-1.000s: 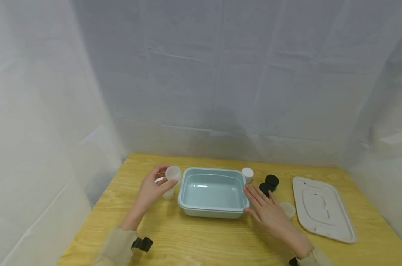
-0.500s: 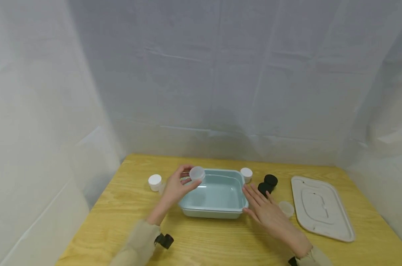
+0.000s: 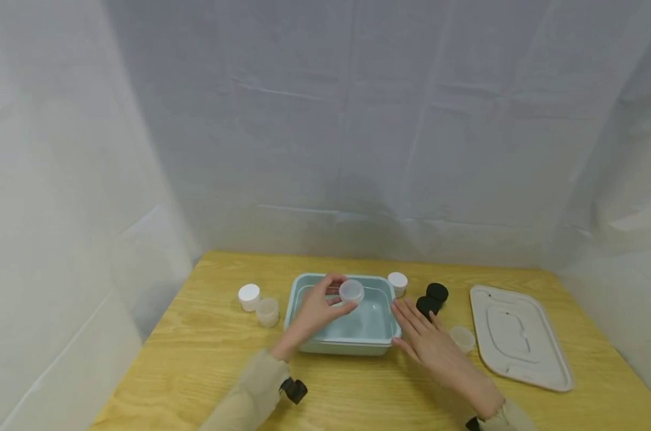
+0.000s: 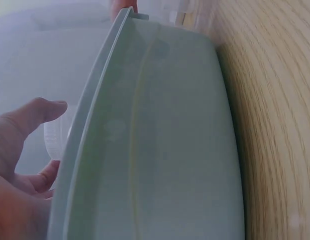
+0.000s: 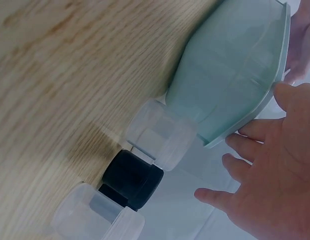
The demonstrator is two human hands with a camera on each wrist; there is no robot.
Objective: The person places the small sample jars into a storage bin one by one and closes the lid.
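My left hand [image 3: 332,299] pinches a small translucent jar [image 3: 351,290] between thumb and fingers and holds it over the inside of a light blue tub [image 3: 347,348]. The left wrist view shows the same jar [image 4: 56,142] beyond the tub's rim [image 4: 95,125], with my thumb beside it. My right hand [image 3: 408,324] lies with straight fingers against the tub's right side and holds nothing. In the right wrist view its fingers [image 5: 245,130] touch the tub's rim [image 5: 255,110].
A white-lidded jar [image 3: 248,296] and a translucent jar [image 3: 267,311] stand left of the tub. Right of it are another white-lidded jar [image 3: 397,282], two black jars [image 3: 437,292], a translucent jar [image 3: 462,338] and a large white lid [image 3: 519,338]. White sheeting surrounds the wooden table [image 3: 207,347].
My left hand has carried the translucent jar rightwards, from left of the tub to over its inside. The right hand has stayed at the tub's right side.
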